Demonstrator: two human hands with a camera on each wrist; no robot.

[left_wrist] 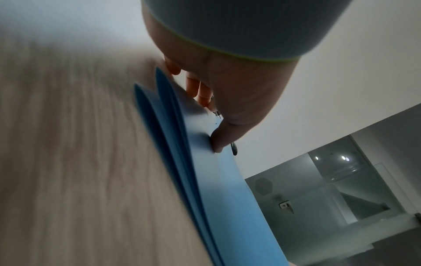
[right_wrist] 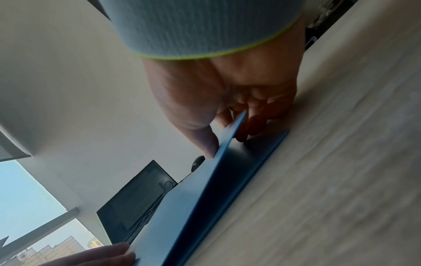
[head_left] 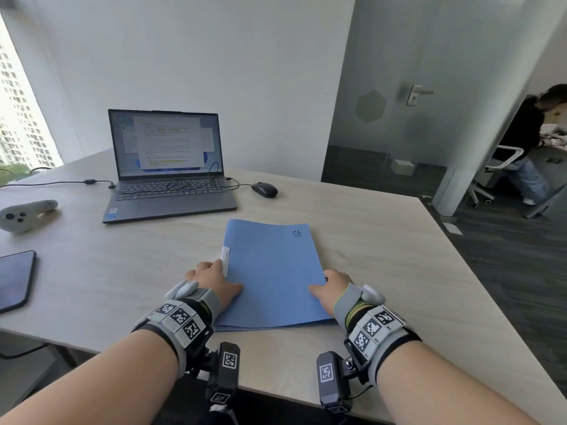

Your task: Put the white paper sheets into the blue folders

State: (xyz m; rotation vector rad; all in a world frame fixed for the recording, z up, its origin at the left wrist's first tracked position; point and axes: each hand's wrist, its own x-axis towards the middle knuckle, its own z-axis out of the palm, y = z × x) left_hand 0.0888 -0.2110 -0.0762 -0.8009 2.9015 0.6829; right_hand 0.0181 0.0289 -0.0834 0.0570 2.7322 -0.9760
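A stack of blue folders (head_left: 270,271) lies flat on the wooden table (head_left: 383,240) in front of me. My left hand (head_left: 211,280) holds its left edge beside a small white tab (head_left: 226,260), thumb on the cover and fingers curled over the edge. In the left wrist view the left hand (left_wrist: 227,100) pinches the top blue folder (left_wrist: 205,180) above the lower blue layers. My right hand (head_left: 333,286) grips the right edge. In the right wrist view the right hand (right_wrist: 216,99) has its thumb on the raised cover (right_wrist: 193,207) and its fingers beneath. No loose white sheets show.
An open laptop (head_left: 165,161) with cables stands behind the folders, a black mouse (head_left: 264,189) to its right. A white controller (head_left: 26,214) and a dark phone (head_left: 15,280) lie at the left. The table's edge runs diagonally on the right. A person (head_left: 527,139) sits beyond the glass door.
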